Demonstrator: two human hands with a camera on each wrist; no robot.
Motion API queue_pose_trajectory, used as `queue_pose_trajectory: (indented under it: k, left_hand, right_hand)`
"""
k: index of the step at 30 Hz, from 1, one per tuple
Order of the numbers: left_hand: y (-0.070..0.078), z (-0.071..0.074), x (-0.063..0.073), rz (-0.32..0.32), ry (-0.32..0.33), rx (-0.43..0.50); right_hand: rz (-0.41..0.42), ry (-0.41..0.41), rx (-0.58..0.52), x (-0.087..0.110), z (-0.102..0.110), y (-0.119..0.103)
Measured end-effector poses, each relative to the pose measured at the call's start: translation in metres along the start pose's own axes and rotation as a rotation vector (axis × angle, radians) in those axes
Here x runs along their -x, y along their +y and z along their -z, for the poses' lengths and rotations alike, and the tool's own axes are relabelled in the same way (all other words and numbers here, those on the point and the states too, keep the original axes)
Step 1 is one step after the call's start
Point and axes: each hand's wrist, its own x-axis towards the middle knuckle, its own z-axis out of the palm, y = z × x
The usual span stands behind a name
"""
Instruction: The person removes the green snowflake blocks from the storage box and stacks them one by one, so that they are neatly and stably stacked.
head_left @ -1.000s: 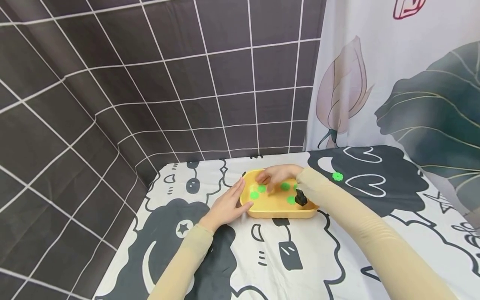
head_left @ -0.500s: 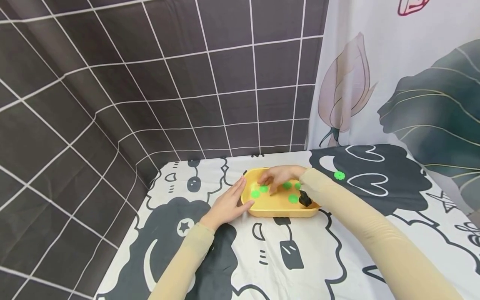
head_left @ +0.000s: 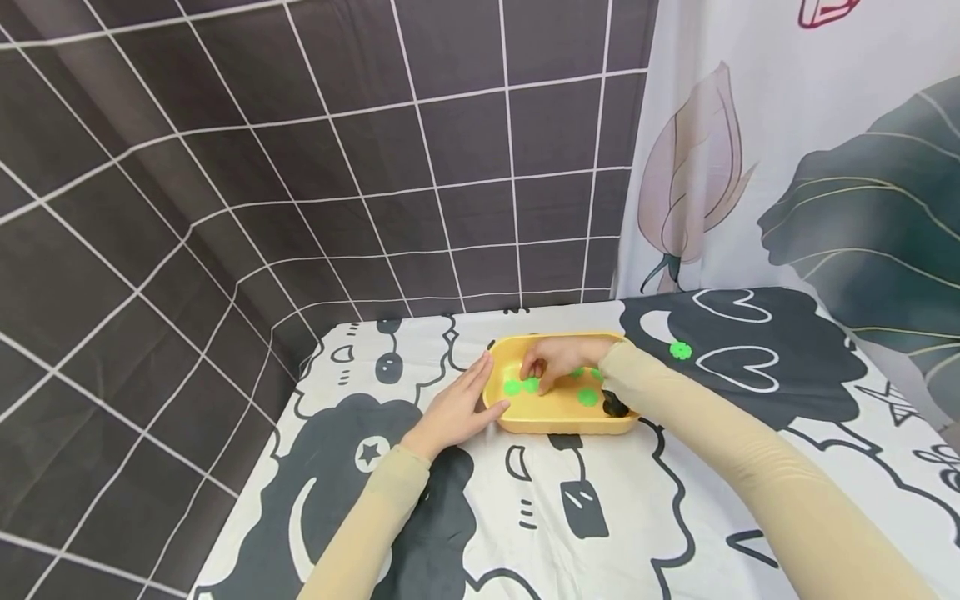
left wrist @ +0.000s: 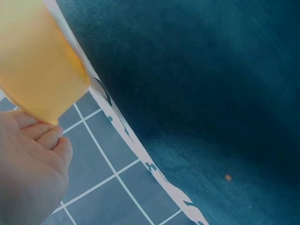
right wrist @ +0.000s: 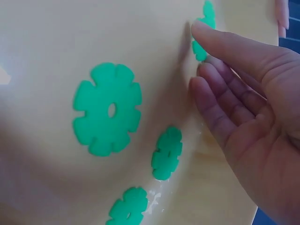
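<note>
A shallow yellow plastic tray (head_left: 566, 426) stands on a patterned cloth. My left hand (head_left: 450, 415) rests against its left end, fingers straight along the rim and thumb at the front corner. In the left wrist view the fingertips of that hand (left wrist: 35, 164) touch the tray wall (left wrist: 42, 65). Inside the tray lie several flat green notched discs (head_left: 587, 397), each with a centre hole. My right hand (head_left: 566, 358) reaches in at the left half. Its thumb and fingers meet around one green disc (right wrist: 199, 49); the index finger's contact is hidden behind the thumb in the right wrist view.
One more green disc (head_left: 680, 351) lies on the cloth (head_left: 517, 508) to the right of the tray, behind my right sleeve (head_left: 712, 425). Dark grid-patterned fabric (head_left: 390, 167) rises at the back and left. A floral curtain (head_left: 697, 167) hangs at the back right.
My right hand's fingers have drawn in closer together, and the disc beneath them has shifted slightly toward the tray's front. The left hand has stayed in place on the tray.
</note>
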Motion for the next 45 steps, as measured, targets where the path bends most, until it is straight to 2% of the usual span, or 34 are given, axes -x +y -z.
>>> queue_pose_trajectory:
  k: [8, 27, 32, 36, 45]
  left_hand:
    - [-0.001, -0.002, 0.000, -0.016, 0.014, -0.002]
    - [-0.002, -0.002, 0.000, -0.021, 0.022, -0.007]
    - [-0.001, -0.002, 0.001, -0.016, 0.021, 0.002]
    - [-0.001, -0.003, 0.001, -0.011, 0.016, 0.002]
    - [-0.001, -0.003, 0.001, -0.014, 0.015, 0.006]
  right_hand:
    - [0.035, 0.007, 0.047, -0.002, -0.003, 0.000]
    - [-0.015, 0.014, 0.085, -0.003, -0.003, -0.003]
    - [-0.036, 0.025, 0.059, -0.002, -0.005, -0.003]
    - [-0.061, 0.033, -0.012, 0.001, -0.005, -0.001]
    - [-0.034, 0.102, -0.075, 0.010, 0.007, 0.004]
